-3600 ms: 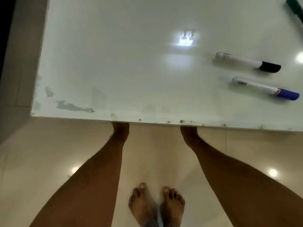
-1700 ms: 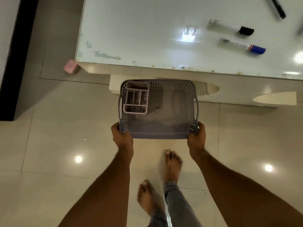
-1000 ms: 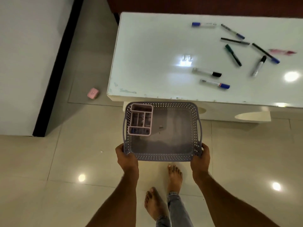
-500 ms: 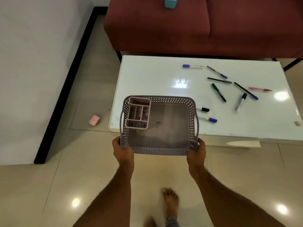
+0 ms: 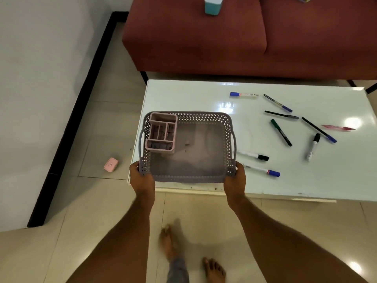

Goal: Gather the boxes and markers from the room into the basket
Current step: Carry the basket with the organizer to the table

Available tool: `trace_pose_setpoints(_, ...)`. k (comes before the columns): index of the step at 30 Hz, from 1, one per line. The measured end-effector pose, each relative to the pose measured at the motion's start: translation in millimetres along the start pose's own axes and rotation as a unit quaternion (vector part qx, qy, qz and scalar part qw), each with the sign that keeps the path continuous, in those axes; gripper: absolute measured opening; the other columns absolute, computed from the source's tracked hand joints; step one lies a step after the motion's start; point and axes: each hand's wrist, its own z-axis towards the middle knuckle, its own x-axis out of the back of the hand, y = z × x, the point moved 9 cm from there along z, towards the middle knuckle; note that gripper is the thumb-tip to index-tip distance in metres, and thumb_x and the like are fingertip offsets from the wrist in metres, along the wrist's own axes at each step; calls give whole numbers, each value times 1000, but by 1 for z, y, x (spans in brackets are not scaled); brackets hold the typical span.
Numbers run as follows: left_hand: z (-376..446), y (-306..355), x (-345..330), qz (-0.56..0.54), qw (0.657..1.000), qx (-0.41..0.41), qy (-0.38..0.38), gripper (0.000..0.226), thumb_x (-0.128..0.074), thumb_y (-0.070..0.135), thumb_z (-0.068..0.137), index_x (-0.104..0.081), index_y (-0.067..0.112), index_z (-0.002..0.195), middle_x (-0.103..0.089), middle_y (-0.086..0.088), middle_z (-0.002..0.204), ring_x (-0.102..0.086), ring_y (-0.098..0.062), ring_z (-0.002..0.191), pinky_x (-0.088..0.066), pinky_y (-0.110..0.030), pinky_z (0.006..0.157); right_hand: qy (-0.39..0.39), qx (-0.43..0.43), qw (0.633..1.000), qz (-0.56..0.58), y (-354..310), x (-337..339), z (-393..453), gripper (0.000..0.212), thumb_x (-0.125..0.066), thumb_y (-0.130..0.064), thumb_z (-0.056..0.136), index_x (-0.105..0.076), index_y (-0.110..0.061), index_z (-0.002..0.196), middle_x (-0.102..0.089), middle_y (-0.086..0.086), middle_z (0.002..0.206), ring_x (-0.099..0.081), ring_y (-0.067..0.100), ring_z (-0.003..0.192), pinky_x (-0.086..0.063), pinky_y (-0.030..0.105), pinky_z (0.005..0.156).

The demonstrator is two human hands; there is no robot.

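I hold a grey perforated basket [image 5: 204, 116] over the left end of the white table [image 5: 336, 180]. My left hand [image 5: 141, 178] grips its near left corner and my right hand [image 5: 234, 179] its near right corner. A pink divided organiser [image 5: 161, 131] stands in the basket's far left corner. Several markers lie on the table to the right: a black-capped one [image 5: 253, 155], a blue-capped one [image 5: 262, 170], a green one [image 5: 281, 135] and others. A small pink box [image 5: 110, 164] lies on the floor left of the table. A teal and white box [image 5: 213, 5] sits on the sofa.
A dark red sofa [image 5: 244, 37] stands behind the table. A white wall [image 5: 40, 78] with a black skirting runs along the left. The floor is glossy beige tile. My bare feet [image 5: 214, 270] are below the table's near edge.
The basket came out from under the table in both hands and rose to table height. My view lifted, bringing the sofa, more markers and the pink box on the floor into sight.
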Motion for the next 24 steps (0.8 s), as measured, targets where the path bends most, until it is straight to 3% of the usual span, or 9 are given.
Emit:
trace_pose_setpoints(4,24,-1,-17,3,1000,9,-17,26,-56,9,101,-59,8,127,-61,-5,115,-57,-21,103,-46,-27,82,6,-20,1000,-22,2,-13,16,45,-57,9,94,-59,-12,134,-64,-10,103,-65,24,103,-58,45,92)
trace_pose_setpoints(9,40,8,-31,22,999,4,-31,24,-55,8,102,-59,7,125,-62,-6,113,-57,-20,99,-46,-19,73,34,-29,999,-20,-10,-19,26,40,-55,5,99,-58,-11,135,-66,3,114,-65,26,102,-58,43,86)
trace_pose_setpoints(12,51,10,-34,47,998,-3,-40,24,-59,9,99,-59,8,123,-65,-9,115,-62,-27,102,-53,-32,82,53,-38,998,-26,-16,-22,30,36,-54,-2,104,-55,-7,140,-66,11,125,-62,26,107,-57,46,97)
trace_pose_setpoints(16,64,18,-36,62,996,-8,-59,25,-64,0,92,-61,14,111,-67,-8,108,-67,-36,104,-57,-41,84,85,-26,993,-80,-31,-23,25,33,-53,-5,105,-56,-1,138,-68,17,128,-62,29,107,-47,34,86)
trace_pose_setpoints(18,66,36,-40,88,993,-49,-67,37,-67,-6,86,-59,13,116,-65,-9,115,-65,-33,109,-57,-38,86,127,21,980,-151,-46,-20,21,38,-61,-2,99,-57,0,137,-67,20,128,-61,37,118,-50,38,89)
trace_pose_setpoints(21,68,83,-48,203,958,-197,-47,58,-72,-2,78,-53,9,131,-55,-10,131,-54,-26,123,-49,-37,102,183,121,944,-247,-77,-32,10,56,-66,6,84,-55,-3,138,-61,19,129,-49,35,123,-50,49,103)
trace_pose_setpoints(24,65,117,-72,267,913,-300,-69,59,-67,3,80,-50,8,137,-51,-12,139,-47,-26,131,-42,-42,113,108,208,944,-234,-107,-80,8,50,-64,7,83,-58,-6,132,-59,15,125,-50,27,118,-52,44,101)
